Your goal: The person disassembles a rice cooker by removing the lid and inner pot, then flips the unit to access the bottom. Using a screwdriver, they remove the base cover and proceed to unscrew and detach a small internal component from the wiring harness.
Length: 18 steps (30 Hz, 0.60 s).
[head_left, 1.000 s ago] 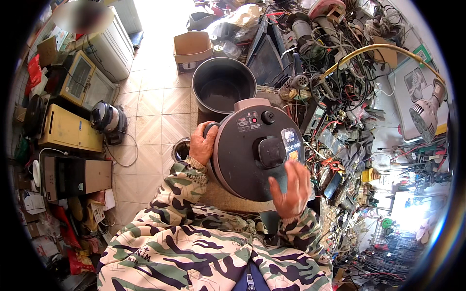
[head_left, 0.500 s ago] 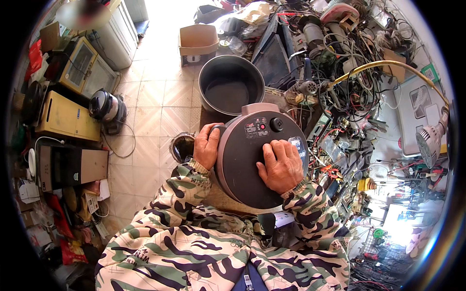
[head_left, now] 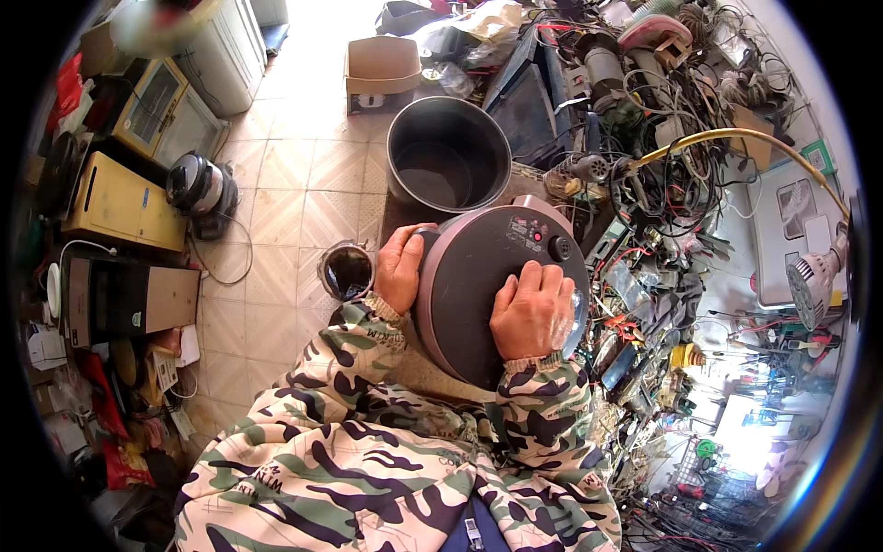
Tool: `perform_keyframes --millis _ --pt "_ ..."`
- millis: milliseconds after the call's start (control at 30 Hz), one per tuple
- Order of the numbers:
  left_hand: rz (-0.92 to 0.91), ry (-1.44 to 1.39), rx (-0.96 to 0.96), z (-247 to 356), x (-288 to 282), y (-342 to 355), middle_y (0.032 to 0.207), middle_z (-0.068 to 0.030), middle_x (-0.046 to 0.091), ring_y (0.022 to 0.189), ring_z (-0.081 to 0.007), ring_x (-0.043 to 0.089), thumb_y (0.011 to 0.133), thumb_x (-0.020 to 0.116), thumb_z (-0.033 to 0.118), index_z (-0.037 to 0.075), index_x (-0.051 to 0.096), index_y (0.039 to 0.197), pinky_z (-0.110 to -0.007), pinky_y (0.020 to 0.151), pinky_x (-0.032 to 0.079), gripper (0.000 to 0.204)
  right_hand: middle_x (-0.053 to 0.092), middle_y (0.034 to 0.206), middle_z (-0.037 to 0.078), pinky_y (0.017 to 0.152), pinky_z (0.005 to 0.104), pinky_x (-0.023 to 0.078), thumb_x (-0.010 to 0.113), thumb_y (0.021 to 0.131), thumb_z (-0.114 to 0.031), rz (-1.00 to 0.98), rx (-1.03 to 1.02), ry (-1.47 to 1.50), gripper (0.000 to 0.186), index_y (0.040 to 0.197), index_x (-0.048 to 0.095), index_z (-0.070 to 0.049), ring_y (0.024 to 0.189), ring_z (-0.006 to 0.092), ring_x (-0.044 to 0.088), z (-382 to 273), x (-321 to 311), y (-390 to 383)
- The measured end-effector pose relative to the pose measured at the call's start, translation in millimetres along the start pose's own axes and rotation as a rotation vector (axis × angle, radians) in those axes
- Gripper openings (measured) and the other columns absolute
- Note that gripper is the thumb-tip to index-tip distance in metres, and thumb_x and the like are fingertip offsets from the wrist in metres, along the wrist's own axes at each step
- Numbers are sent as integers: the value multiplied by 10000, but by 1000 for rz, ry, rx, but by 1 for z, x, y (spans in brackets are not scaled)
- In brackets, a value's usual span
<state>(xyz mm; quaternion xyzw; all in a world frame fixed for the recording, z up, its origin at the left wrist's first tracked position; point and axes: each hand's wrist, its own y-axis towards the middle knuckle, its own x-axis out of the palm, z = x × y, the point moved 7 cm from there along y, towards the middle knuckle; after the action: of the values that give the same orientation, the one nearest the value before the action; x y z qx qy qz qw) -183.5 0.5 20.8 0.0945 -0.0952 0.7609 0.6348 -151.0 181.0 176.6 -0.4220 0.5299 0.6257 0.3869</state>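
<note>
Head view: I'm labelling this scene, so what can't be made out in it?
In the head view:
- Pressure cooker's inside: hidden by its lid.
- Lid surface beneath the right hand: hidden by that hand.
- Left hand's underside: hidden by its own back.
- Lid markings: too small.
- Whatever fills the upper-left patch: blurred.

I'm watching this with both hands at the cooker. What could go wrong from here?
The dark pot stands close behind the cooker, so it might get knocked if the cooker slides.

The left hand is very near a small open container and could bump it.

The right hand hides part of the cooker's top, so a poor grip there might go unnoticed.
</note>
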Motion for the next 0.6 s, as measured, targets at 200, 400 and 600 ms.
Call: perform_keyframes --millis 200,400,600 --pt "-6 64 47 4 1 1 1128 -99 751 1052 -150 668 1099 521 247 -26 691 1275 -299 954 522 366 567 982 133 759 464 521 715 911 -240 43 15 17 224 1008 635 -54 925 340 592 3 -1 -2" --pt "-54 -62 12 -15 5 5 1184 -111 738 1051 -159 689 1128 504 285 -34 652 1318 -287 951 543 400 593 1015 153 814 482 512 764 885 -244 79 -12 172 313 1085 656 -28 936 364 593 12 -5 -4" --pt "-60 -130 -21 -22 5 6 1149 -85 750 1022 -138 685 1119 509 232 -21 688 1285 -277 937 540 351 604 1011 149 851 478 507 809 853 -279 86 1 268 401 1121 662 -20 963 362 592 19 -5 -6"
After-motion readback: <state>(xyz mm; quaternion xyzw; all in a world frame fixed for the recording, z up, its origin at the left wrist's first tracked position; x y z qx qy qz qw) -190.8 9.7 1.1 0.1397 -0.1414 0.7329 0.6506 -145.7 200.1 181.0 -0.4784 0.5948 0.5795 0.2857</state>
